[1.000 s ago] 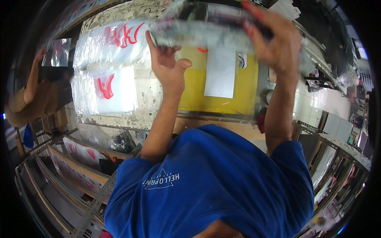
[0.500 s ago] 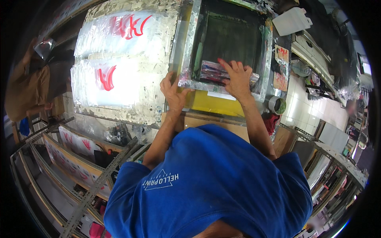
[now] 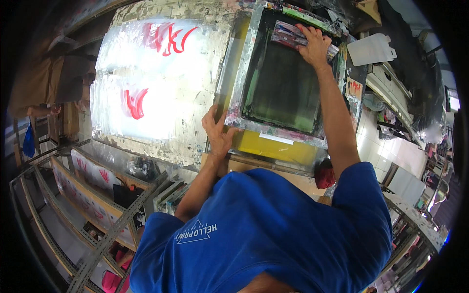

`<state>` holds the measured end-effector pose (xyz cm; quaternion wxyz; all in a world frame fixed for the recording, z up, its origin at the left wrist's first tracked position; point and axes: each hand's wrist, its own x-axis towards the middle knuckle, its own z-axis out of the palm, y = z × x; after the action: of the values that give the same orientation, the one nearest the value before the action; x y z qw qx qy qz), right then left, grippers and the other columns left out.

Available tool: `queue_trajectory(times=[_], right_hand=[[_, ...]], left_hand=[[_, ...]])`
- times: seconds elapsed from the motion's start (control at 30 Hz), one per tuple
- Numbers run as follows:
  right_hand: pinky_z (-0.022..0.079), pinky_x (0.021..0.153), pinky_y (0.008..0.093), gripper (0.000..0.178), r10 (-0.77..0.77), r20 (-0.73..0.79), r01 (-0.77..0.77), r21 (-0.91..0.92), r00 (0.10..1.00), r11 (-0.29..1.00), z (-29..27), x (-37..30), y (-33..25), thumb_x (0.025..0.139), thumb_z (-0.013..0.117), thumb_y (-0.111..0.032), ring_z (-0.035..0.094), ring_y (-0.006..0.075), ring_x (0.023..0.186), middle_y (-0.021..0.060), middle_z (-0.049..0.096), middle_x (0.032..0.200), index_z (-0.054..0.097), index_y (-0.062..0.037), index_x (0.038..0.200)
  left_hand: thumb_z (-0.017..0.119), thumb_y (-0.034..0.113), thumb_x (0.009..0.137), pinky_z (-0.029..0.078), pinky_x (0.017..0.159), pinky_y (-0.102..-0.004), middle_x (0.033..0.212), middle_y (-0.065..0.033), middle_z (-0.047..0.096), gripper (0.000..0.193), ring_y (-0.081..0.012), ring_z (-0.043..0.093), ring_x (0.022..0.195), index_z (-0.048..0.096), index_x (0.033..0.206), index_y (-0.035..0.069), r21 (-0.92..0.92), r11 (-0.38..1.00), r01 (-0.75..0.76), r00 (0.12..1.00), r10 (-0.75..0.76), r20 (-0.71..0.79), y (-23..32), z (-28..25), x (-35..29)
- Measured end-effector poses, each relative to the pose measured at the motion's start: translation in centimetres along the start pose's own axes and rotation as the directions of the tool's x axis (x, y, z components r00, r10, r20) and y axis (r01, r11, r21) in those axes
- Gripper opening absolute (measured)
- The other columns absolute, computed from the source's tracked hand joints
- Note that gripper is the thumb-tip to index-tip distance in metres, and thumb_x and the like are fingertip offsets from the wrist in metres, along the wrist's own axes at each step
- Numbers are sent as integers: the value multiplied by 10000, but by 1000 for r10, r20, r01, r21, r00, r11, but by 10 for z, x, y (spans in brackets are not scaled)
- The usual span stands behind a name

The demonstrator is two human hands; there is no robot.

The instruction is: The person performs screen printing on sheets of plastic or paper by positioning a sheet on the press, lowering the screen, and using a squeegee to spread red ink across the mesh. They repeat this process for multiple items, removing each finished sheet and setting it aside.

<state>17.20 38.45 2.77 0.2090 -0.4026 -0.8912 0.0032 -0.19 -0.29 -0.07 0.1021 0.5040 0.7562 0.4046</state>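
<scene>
— Where's your squeegee (image 3: pixel 285 35)?
— At the screen frame's (image 3: pixel 243 68) far end, clamped in your right hand (image 3: pixel 315 46); your left hand (image 3: pixel 219 134), thumb and fingers apart, probably steadies the near-left corner.

White capital lettering, upside down from this angle, crosses the blue shirt (image 3: pixel 264 215), with a smaller line and a triangle outline in white. The sheets (image 3: pixel 136 103) bear bold red strokes, and the boards (image 3: pixel 90 168) at lower left smaller red ones; whether these form letters is hard to tell here.
</scene>
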Motion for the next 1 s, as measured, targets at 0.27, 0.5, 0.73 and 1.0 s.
queue_trajectory(times=[0.27, 0.5, 0.73, 1.0], right_hand=[[479, 969, 439, 525, -85, -4, 85, 25, 996, 996, 10, 68, 45, 808, 725, -202, 653, 319, 1126, 111, 687, 1238, 640, -264, 1322], [488, 938, 358, 527, 227, 126, -260, 471, 966, 843, -33, 24, 46, 787, 797, -269, 667, 300, 1100, 150, 714, 1163, 665, -229, 1295], [490, 890, 366, 550, 193, 278, -316, 517, 941, 795, -161, -79, -88, 794, 745, -113, 659, 282, 1061, 140, 694, 1177, 649, -201, 1328], [501, 812, 376, 509, -38, -161, 36, -18, 986, 999, -257, -63, -137, 767, 750, -268, 649, 320, 919, 125, 702, 1002, 684, -289, 1271]], left_hand=[[860, 281, 649, 317, 1043, -480, 1345, -171, 520, 682, -373, 434, 1238, 645, 1241, 19, 8, 1000, -6, 1000, 6, -14, -6, 2, -5], [846, 152, 663, 353, 1008, -426, 1173, -154, 576, 683, -312, 461, 1127, 631, 1301, 38, -122, 989, 81, 996, -86, -38, 1, 10, -10], [828, 113, 689, 376, 965, -402, 1077, -159, 584, 547, -320, 504, 1061, 654, 1191, -16, -237, 971, -7, 969, -52, -240, 48, -16, 25], [772, 147, 836, 414, 921, -379, 1066, -161, 599, 383, -292, 527, 1030, 638, 1137, -48, -341, 940, -15, 957, -85, -276, 154, -69, 127]])
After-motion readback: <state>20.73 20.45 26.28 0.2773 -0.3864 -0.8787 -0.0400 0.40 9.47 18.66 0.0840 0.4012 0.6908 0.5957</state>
